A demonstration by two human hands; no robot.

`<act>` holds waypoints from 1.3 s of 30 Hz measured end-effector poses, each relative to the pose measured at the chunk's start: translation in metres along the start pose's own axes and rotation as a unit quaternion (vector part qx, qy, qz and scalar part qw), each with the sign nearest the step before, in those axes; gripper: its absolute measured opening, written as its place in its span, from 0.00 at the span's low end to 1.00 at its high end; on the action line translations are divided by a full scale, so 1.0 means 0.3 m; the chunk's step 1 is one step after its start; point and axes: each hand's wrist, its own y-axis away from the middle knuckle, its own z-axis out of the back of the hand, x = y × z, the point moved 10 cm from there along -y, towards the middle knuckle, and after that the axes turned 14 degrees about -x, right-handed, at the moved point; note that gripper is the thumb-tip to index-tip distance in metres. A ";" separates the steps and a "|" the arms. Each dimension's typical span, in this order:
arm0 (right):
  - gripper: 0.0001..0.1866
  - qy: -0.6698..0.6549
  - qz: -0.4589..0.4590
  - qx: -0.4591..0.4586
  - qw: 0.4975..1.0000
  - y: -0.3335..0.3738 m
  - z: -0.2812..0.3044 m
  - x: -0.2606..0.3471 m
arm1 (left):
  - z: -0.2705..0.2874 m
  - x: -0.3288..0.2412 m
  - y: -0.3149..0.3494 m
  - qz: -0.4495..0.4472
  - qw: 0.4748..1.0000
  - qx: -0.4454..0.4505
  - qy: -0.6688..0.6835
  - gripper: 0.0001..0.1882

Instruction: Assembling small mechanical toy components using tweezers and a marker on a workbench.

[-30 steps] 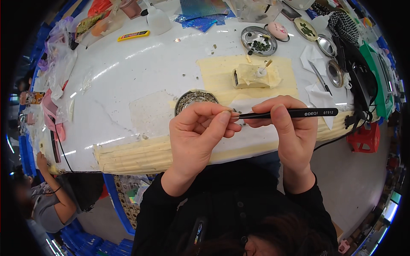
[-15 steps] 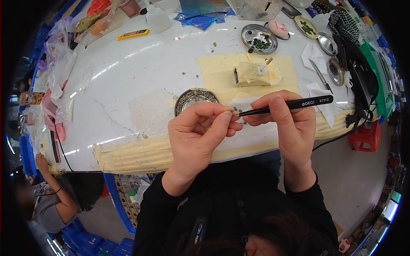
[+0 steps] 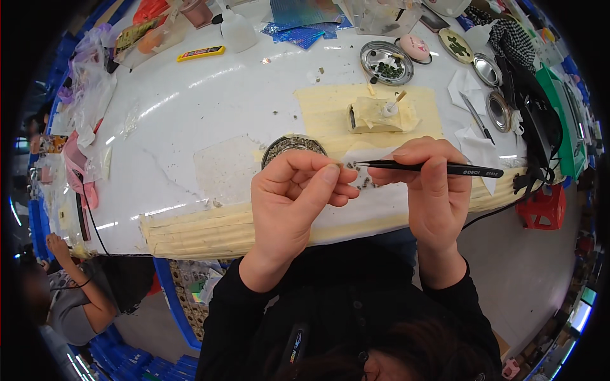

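My left hand point(image 3: 289, 206) is closed in a pinch, thumb against forefinger, around something too small to make out. In my right hand point(image 3: 435, 190) is a pair of black tweezers point(image 3: 454, 169), held level with the fine tips pointing left. A small gap separates those tips from my left fingertips. Just behind my left hand stands a round metal dish point(image 3: 293, 145) of small grey-brown pieces, its near part hidden by the hand. Several tiny dark pieces point(image 3: 368, 183) lie on white paper point(image 3: 375, 206) beneath and between my hands.
A tape-covered block point(image 3: 375, 117) holding a small white pot with a stick stands beyond my right hand. Farther back sit a metal plate point(image 3: 386, 63) of dark green bits, a pink rounded object point(image 3: 415, 47) and a yellow cutter point(image 3: 201, 54). Another person's arm point(image 3: 82, 279) shows at left.
The tweezers have drawn back to the right, so their tips have come away from my left fingertips. My left hand keeps its pinch in nearly the same place.
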 end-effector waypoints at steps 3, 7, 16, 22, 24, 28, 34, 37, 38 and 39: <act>0.15 0.001 0.044 0.018 0.999 0.005 -0.017 0.028 | -0.010 -0.010 0.008 -0.027 0.999 0.006 -0.029 0.04; 0.16 0.072 0.113 0.068 0.989 0.017 -0.044 0.054 | -0.029 -0.019 0.016 -0.058 0.998 0.014 -0.034 0.04; 0.13 0.081 0.115 -0.047 0.989 0.000 0.070 0.072 | 0.045 -0.076 -0.003 -0.080 0.995 -0.051 -0.038 0.04; 0.09 0.210 0.174 0.057 0.960 0.055 -0.006 0.071 | 0.011 -0.044 0.024 -0.041 0.993 -0.008 -0.109 0.04; 0.09 0.234 0.224 0.080 0.943 0.068 -0.055 0.074 | 0.013 -0.049 0.026 -0.061 0.991 -0.019 -0.121 0.05; 0.12 0.239 0.267 0.100 0.928 0.091 -0.109 0.070 | 0.007 -0.071 0.032 -0.113 0.983 -0.013 -0.145 0.05; 0.13 0.245 0.235 0.101 0.935 0.096 -0.111 0.050 | 0.004 -0.104 0.048 -0.227 0.948 -0.030 -0.222 0.06; 0.13 0.247 0.247 0.087 0.933 0.093 -0.108 0.049 | 0.003 -0.110 0.056 -0.260 0.935 -0.032 -0.240 0.07; 0.13 0.250 0.253 0.080 0.931 0.090 -0.107 0.050 | 0.006 -0.097 0.050 -0.231 0.949 -0.028 -0.214 0.07; 0.13 0.254 0.262 0.073 0.928 0.087 -0.109 0.053 | 0.008 -0.087 0.047 -0.202 0.961 -0.025 -0.188 0.07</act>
